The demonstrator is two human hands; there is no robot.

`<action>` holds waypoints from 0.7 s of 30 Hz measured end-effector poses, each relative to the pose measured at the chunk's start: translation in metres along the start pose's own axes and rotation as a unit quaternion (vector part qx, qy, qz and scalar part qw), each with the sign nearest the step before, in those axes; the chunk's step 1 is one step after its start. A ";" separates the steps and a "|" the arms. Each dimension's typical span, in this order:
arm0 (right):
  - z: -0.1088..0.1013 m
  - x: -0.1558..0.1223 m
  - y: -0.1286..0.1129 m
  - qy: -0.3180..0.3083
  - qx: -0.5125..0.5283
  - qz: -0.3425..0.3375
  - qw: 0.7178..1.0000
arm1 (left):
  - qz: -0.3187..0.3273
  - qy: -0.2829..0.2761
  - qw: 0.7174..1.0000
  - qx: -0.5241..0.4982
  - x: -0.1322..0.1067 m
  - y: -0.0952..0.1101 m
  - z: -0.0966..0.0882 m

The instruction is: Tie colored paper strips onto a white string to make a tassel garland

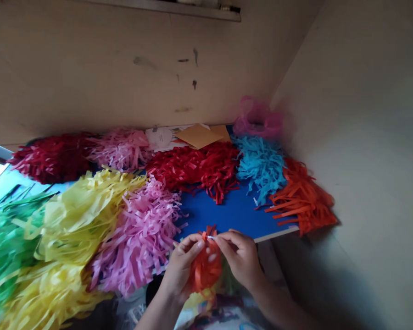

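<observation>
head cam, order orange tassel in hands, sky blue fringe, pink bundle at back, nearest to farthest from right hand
From the right hand:
1. Orange paper tassel, held at its fingertips.
2. Sky-blue paper fringe, ahead to the right.
3. Pink bundle, behind that, at the back.

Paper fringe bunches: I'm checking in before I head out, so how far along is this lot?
Done-looking: a yellow bunch, pink bunch, red bunch, turquoise bunch and wall-side orange bunch lie on the blue board. In hand: the left hand and right hand pinch the top of a held orange bunch. Left: that top; anything more is unclear, as the heap below is blurred.
</observation>
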State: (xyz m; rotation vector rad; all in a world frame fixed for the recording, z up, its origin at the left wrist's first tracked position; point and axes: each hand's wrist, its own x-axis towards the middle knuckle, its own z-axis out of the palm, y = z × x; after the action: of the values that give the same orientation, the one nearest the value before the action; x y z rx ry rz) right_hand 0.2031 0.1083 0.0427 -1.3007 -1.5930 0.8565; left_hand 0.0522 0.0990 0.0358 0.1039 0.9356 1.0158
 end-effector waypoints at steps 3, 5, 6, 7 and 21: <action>0.000 0.000 -0.001 0.002 0.001 -0.012 1.000 | -0.006 -0.005 1.000 -0.008 0.000 0.000 0.001; 0.001 0.000 0.000 0.008 -0.015 -0.024 1.000 | -0.008 -0.005 1.000 -0.011 0.000 0.000 0.002; 0.001 -0.001 0.000 0.009 -0.031 -0.033 0.999 | -0.008 -0.007 1.000 -0.011 -0.001 0.000 0.002; 0.002 -0.001 0.001 0.011 -0.049 -0.044 0.998 | -0.005 -0.007 1.000 -0.011 -0.001 -0.001 0.002; 0.002 -0.004 -0.002 0.041 -0.107 -0.081 0.990 | 0.066 0.014 0.998 0.004 -0.003 -0.007 0.000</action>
State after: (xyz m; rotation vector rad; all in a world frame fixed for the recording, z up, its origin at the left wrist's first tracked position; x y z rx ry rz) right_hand 0.2013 0.1041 0.0429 -1.3143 -1.7333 0.5373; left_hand 0.0566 0.0924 0.0344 0.1600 0.9675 1.1380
